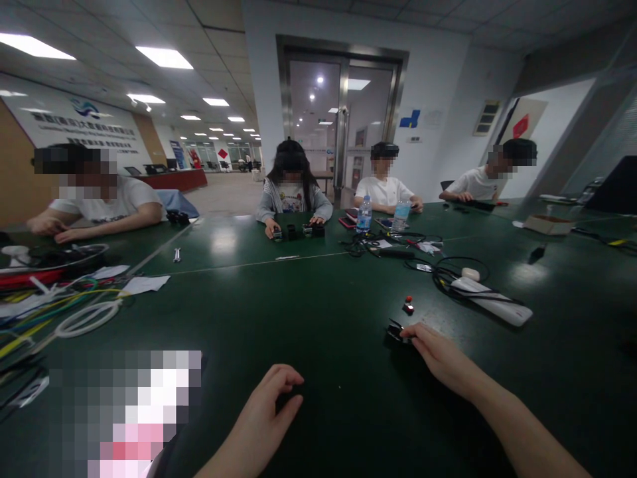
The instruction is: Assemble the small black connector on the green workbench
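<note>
My right hand (438, 352) reaches out over the green table (338, 299). Its thumb and fingers pinch a small black part (396, 330) with a thin raised piece and a shiny edge; its exact kind is too small to make out. Just beyond it lies a small red-and-black piece (409, 307) with a lit or shiny face. My left hand (271, 401) is nearer to me, palm turned inward, thumb and fingers apart, holding nothing.
A white power strip (490, 300) with black cables lies to the right. Two water bottles (364, 214) stand farther back. Coloured wires (74, 299) and paper (145, 285) are at left, with a small wrench (178, 254). Several people sit around the table, their hands near small parts.
</note>
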### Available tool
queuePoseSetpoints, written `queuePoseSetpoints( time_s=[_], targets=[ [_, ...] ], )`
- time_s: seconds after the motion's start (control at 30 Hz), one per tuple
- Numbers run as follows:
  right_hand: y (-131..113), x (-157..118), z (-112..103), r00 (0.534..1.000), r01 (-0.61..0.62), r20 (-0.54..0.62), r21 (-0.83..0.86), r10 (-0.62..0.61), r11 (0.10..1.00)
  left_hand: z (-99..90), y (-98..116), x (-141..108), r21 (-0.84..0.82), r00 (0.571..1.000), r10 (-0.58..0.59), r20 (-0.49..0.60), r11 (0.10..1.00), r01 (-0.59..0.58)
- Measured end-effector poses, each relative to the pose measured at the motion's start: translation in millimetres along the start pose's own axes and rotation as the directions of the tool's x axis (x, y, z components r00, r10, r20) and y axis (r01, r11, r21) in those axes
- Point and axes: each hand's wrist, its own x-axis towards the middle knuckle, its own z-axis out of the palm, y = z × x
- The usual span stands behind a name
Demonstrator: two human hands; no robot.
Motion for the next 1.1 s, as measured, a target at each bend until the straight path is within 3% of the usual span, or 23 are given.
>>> queuePoseSetpoints(
  time_s=[0.3,0.5,0.73,1.1],
  targets=[
    [-15,2,3,1.0,-0.019,-0.014,-0.007,0.018,1.0,1.1,9,2,0.03,1.0,0.003,-0.02,1.0,-0.002],
    [-14,4,5,0.999,-0.043,0.008,-0.035,0.043,0.998,1.2,2,1,0.033,1.0,0.007,-0.024,0.999,-0.006],
    [-11,4,6,0.997,-0.074,0.016,-0.038,0.075,0.997,0.1,9,-1,0.021,1.0,0.0,-0.022,1.0,0.0],
    [-17,0,5,0.999,0.026,-0.021,0.015,-0.025,1.0,1.8,6,1,0.039,1.0,0.005,-0.023,0.999,-0.004]
  ],
)
